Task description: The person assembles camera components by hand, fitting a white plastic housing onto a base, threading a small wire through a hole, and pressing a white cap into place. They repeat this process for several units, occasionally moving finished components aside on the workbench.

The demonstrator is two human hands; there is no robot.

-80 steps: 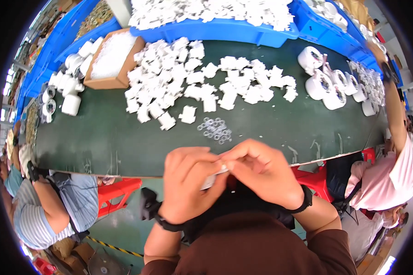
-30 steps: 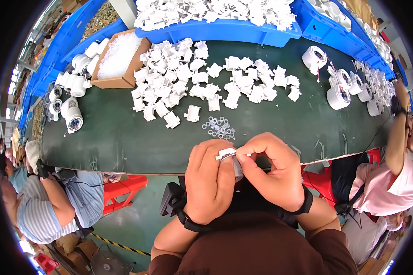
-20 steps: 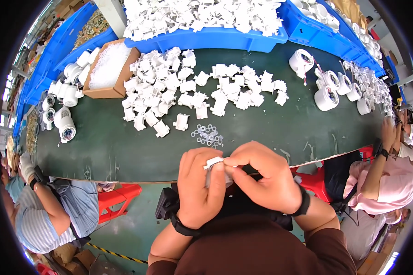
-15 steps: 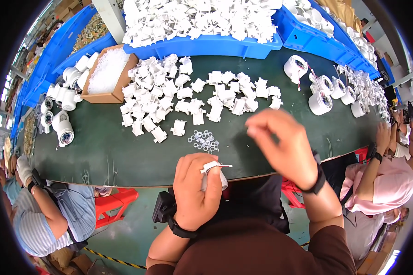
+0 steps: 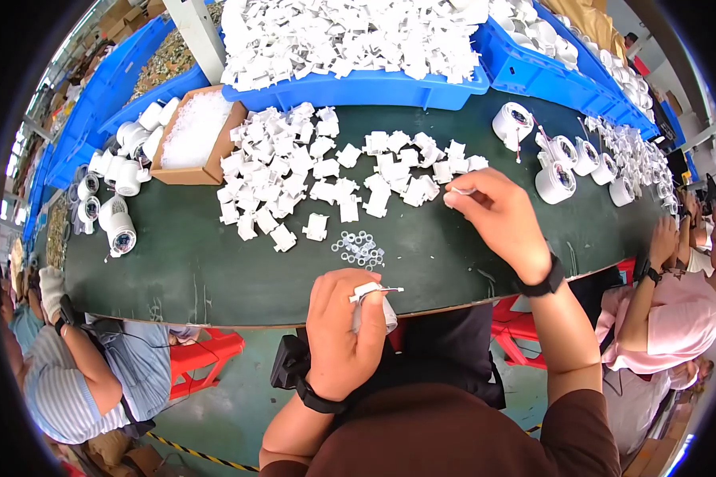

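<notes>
Near the table's front edge, my left hand (image 5: 344,338) is closed around a white cylindrical housing (image 5: 390,315). A small white plastic bracket (image 5: 363,291) sits at its top, and a short thin wire with a tiny white connector (image 5: 396,289) sticks out to the right. My right hand (image 5: 503,222) is at the right end of the loose white brackets (image 5: 394,171). Its thumb and forefinger are pinched on a small white plastic piece (image 5: 464,191), mostly hidden by the fingers. Small clear rings (image 5: 358,249) lie in a cluster beyond my left hand.
A blue bin (image 5: 350,94) heaped with white parts stands at the back. A cardboard box (image 5: 187,172) of small clear pieces is at left, beside white housings (image 5: 119,226). More housings (image 5: 555,183) stand at right. Co-workers sit on both sides, with a hand (image 5: 664,238) at right.
My right hand has moved slightly right and toward the pile's right end; its fingers have come together on a small white piece. My left hand keeps its hold on the housing.
</notes>
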